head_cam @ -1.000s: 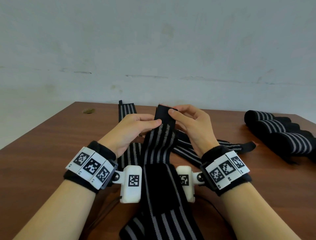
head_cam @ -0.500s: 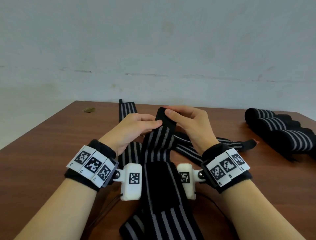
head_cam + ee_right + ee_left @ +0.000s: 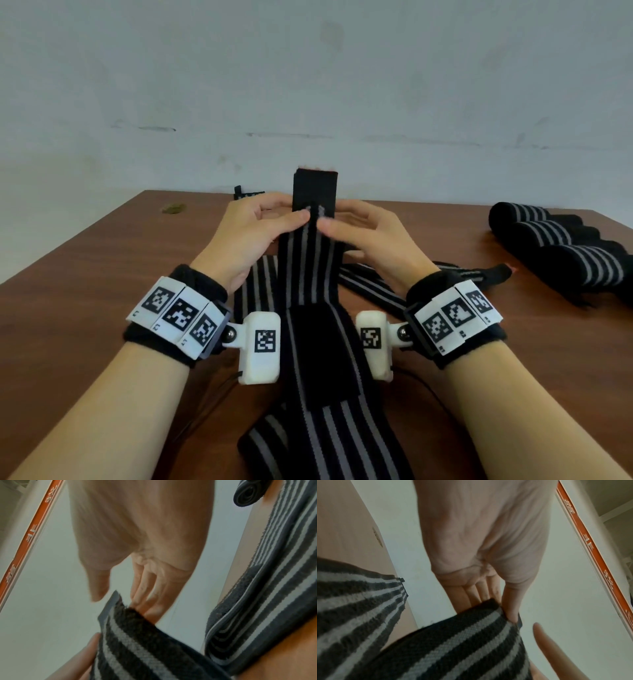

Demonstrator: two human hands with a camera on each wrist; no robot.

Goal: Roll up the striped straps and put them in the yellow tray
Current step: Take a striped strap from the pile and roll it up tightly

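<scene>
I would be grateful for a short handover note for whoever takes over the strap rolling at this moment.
Left hand: pinches the held strap near its black end tab, thumb in front, fingers behind.
Right hand: pinches the same strap from the other side.
The strap's end stands upright above the table; the rest trails toward the person, not yet rolled.
Loose straps lie flat under and beside it.
Done: three rolled straps sit on the table at far right.
Left: roll this strap and the loose ones, then move all rolls to the yellow tray, which is not in view.

Orange strip (image 3: 597, 555) lettering — blurred, unreadable
</scene>
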